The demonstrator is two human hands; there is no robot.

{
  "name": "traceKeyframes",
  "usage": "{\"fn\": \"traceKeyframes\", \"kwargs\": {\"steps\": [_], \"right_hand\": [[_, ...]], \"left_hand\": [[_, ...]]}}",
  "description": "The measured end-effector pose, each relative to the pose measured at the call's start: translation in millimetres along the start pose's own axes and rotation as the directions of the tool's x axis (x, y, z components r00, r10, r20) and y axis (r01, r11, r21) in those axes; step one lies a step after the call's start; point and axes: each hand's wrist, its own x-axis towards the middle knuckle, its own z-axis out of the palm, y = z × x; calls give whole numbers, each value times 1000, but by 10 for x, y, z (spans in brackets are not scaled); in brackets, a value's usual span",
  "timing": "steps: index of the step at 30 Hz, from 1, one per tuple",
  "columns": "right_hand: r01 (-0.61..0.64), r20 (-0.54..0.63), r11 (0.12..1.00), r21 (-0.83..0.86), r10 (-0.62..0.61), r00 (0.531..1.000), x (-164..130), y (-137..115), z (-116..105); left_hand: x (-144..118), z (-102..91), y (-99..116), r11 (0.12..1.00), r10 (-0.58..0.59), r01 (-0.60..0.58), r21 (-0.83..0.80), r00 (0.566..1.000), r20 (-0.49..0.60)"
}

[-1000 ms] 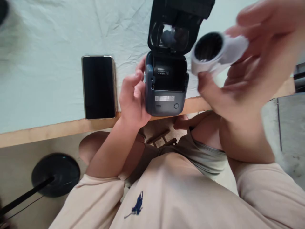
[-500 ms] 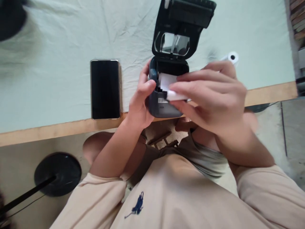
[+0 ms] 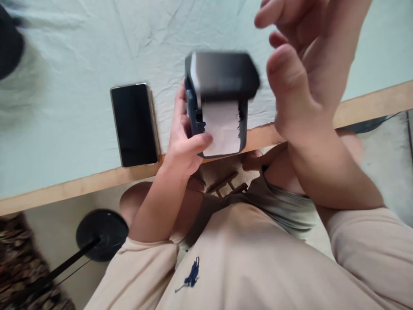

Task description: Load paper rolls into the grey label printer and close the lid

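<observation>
Dark grey plastic, blurred: a small label printer (image 3: 217, 103) at the near edge of the counter (image 3: 97, 178), lid down, a white paper strip (image 3: 222, 129) hanging out over the front. Gripped from its left side by the left hand (image 3: 183, 144), thumb pressed across the lower front corner, touching the strip's edge, the other fingers wrapped behind the body. Right hand (image 3: 303, 82) lifted clear just beside the printer, fingers (image 3: 284, 69) spread and loosely curled, holding nothing. Black phone (image 3: 134, 125) flat on the pale cloth (image 3: 80, 51), near the left hand but apart. Round black stand base (image 3: 101, 234) on the floor below.

Risks, as a judgement: printer perched right at the counter's rim, so a slack one-handed grip could tip it off into the lap; paper possibly creased or skewed under the thumb; lid perhaps not fully latched, hard to tell through the blur.
</observation>
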Motion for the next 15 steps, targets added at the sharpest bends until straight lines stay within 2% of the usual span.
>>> {"fn": "traceKeyframes", "kwargs": {"steps": [2, 3, 6, 8, 12, 15], "right_hand": [[76, -58, 988, 132, -68, 996, -25, 41, 35], [76, -33, 980, 186, -71, 997, -39, 66, 61], [-28, 163, 959, 282, -20, 986, -70, 141, 155], [-72, 218, 925, 373, -12, 976, -76, 180, 216], [-162, 223, 881, 445, 66, 973, -79, 195, 265], [-120, 194, 935, 335, 56, 979, -77, 168, 187]], "left_hand": [[-1, -2, 12, 1000, -5, 5, -8, 1000, 29], [1, -4, 21, 1000, 8, -7, -28, 999, 43], [20, 2, 67, 992, -2, 13, -124, 996, 92], [41, 15, 104, 984, -47, 61, -165, 995, 90], [86, 13, 127, 984, -112, 109, -143, 994, -15], [105, -30, 88, 992, -107, 97, -80, 986, -128]]}}
